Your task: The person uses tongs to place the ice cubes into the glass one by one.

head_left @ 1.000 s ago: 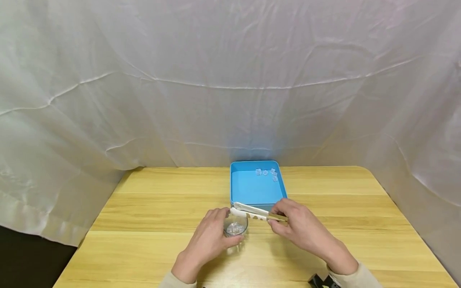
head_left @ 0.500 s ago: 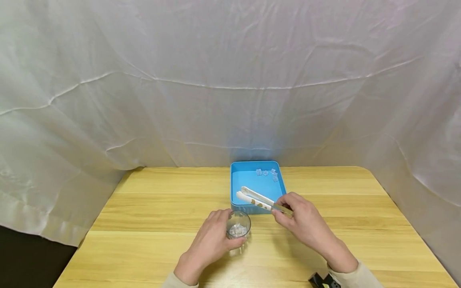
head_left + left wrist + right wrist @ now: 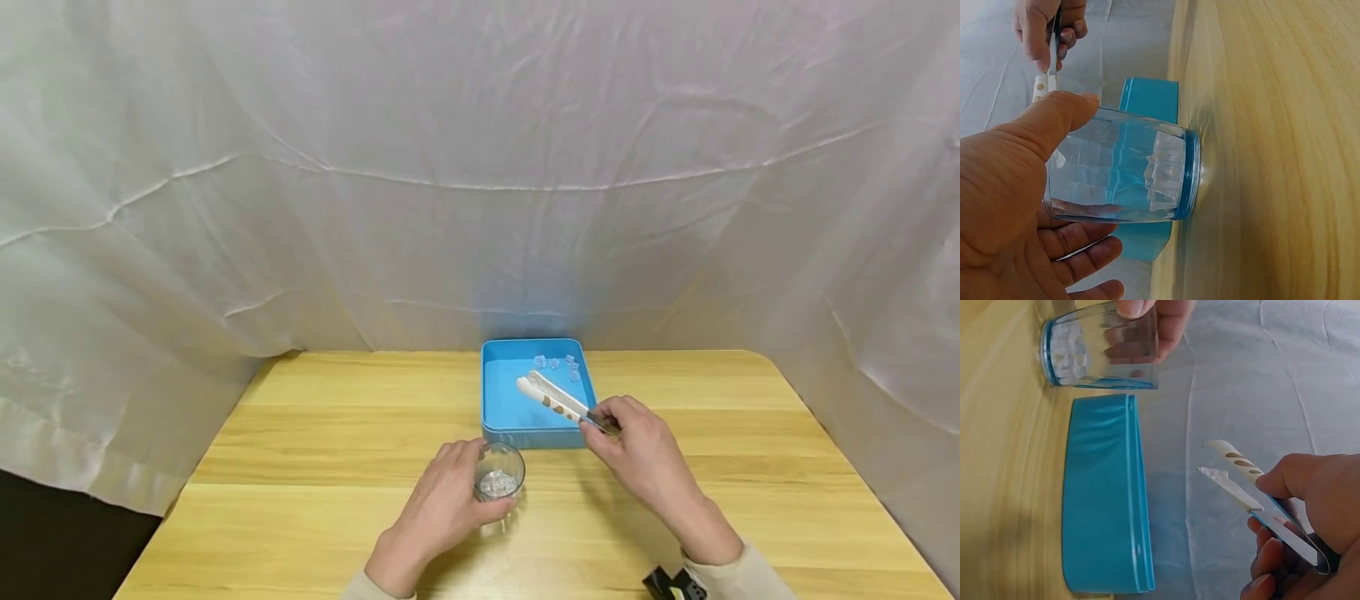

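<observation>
My left hand (image 3: 438,512) holds a clear drinking glass (image 3: 1094,175) round its side, thumb on one side and fingers on the other. The glass stands upright on the table, with several clear cubes (image 3: 1168,169) in its bottom. Between thumb and fingers of my right hand (image 3: 641,450) are tongs (image 3: 558,400) with white, brown-spotted tips. Those tips stand a little apart above the blue box, and I make out no cube between them in the right wrist view. Inside the open blue box (image 3: 498,396), several clear cubes (image 3: 572,367) lie at the far right corner.
The wooden table (image 3: 300,450) carries the glass and the box. A pale cloth curtain (image 3: 450,250) hangs behind the table and along both sides. Small black gear (image 3: 675,583) sits by the right sleeve.
My right hand has carried the tongs from over the glass to over the box, away from me and rightward. The left hand and glass have shifted slightly right.
</observation>
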`<control>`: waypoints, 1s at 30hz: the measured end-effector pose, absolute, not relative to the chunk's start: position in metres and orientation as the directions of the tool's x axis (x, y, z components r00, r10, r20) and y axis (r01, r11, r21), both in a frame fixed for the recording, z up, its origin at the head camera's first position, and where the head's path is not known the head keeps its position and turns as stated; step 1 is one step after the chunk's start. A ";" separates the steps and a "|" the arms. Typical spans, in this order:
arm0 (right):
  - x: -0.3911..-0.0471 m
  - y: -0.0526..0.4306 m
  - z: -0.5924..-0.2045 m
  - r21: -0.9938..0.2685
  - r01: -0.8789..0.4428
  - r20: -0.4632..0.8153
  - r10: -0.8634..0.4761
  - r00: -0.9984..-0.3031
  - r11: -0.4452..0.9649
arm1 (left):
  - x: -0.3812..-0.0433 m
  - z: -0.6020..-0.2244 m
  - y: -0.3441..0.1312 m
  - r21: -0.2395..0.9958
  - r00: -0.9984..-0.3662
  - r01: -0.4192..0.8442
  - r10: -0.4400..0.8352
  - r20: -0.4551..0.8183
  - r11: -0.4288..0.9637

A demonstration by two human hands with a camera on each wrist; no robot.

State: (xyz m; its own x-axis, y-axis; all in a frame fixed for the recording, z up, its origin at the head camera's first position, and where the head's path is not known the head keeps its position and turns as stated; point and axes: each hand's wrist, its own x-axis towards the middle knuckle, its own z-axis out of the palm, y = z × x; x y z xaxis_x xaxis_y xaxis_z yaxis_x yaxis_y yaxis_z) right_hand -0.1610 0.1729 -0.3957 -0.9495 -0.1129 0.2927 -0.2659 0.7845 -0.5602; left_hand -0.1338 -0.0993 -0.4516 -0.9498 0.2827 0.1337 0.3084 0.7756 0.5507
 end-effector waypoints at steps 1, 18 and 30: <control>-0.162 0.173 -0.397 -0.555 -0.264 0.294 -0.111 -0.950 0.789 | -0.134 -0.452 -0.099 0.551 -0.950 0.308 0.282 0.133 0.775; -0.185 0.180 -0.416 -0.420 -0.160 0.240 -0.060 -0.969 0.893 | -0.133 -0.451 -0.099 0.549 -0.948 0.314 0.283 0.143 0.774; -0.195 0.178 -0.421 -0.311 -0.190 0.274 -0.103 -0.956 0.931 | -0.134 -0.452 -0.099 0.549 -0.950 0.308 0.284 0.130 0.777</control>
